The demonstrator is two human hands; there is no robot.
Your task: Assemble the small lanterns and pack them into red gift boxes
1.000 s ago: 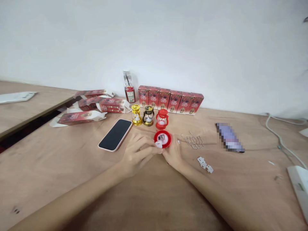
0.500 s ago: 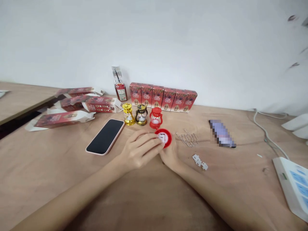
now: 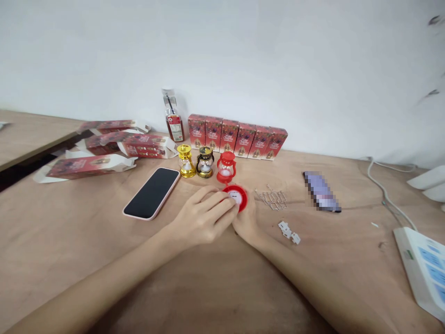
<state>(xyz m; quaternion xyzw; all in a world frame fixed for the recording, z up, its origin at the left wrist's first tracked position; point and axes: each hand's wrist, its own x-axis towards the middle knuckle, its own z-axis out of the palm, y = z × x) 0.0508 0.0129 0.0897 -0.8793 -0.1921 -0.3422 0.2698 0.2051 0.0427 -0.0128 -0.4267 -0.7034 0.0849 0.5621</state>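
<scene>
My right hand (image 3: 247, 223) is closed around a small red lantern (image 3: 243, 202), whose round base with a white centre is turned up toward me. A dark slot shows in the white centre. Over that base bends my left hand (image 3: 203, 215), its fingertips close together at the white part; whatever they pinch is hidden. Just beyond stands another red lantern (image 3: 226, 167), upright, beside a black-and-gold lantern (image 3: 205, 163) and a gold lantern (image 3: 186, 161). To the right lie several bent metal wire pieces (image 3: 273, 199) and small white plastic pieces (image 3: 289, 233).
A row of red printed boxes (image 3: 229, 137) stands along the wall beside a bottle (image 3: 174, 125). Opened red boxes (image 3: 92, 166) lie at left, near a dark phone (image 3: 152, 194). At right are a second phone (image 3: 321, 192), a cable (image 3: 382, 190) and a white power strip (image 3: 419, 269).
My left fingertips have shifted slightly on the lantern's base. The white piece with dark marks seen there before now shows as a flatter white centre with one dark slot. The view has tilted slightly.
</scene>
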